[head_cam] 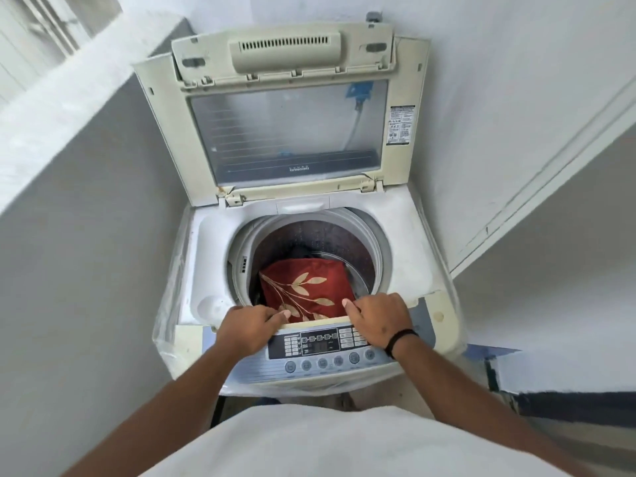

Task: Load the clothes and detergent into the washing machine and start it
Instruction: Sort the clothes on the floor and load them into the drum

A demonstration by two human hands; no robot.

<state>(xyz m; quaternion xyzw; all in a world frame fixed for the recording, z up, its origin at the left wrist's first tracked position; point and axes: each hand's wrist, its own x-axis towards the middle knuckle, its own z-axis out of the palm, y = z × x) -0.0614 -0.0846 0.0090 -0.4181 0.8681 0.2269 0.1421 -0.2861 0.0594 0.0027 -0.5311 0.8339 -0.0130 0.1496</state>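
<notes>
Washing machine [203,270]: top-loading, cream and white, standing in a narrow corner between grey walls; I see it from above, its front edge nearest me and its long axis running away from me toward the back wall.

Lid [285,132]: raised and folded, standing nearly upright at the back of the machine, its clear window facing me; a blue fitting and hose show through the pane.

Drum [361,249]: round opening facing straight up, perforated metal wall visible on the far side.

Red cloth [306,287]: folded piece with a pale leaf pattern, lying inside the drum toward its near side; the leaf stem runs diagonally from upper left to lower right. A dark garment shows just behind it, deeper in the drum.

Control panel [320,342]: blue-grey strip along the front edge, dark display in the middle, a row of round buttons below it.

Left hand [247,330]: fingers curled over the near rim of the opening, gripping that front edge of the washing machine, thumb lying along the top of the control panel.

Right hand [378,321]: likewise hooked over the front edge to the right of the cloth, thumb pointing inward; a black band sits on the wrist.

Clear plastic cover [168,304]: draped down the machine's left side.
</notes>
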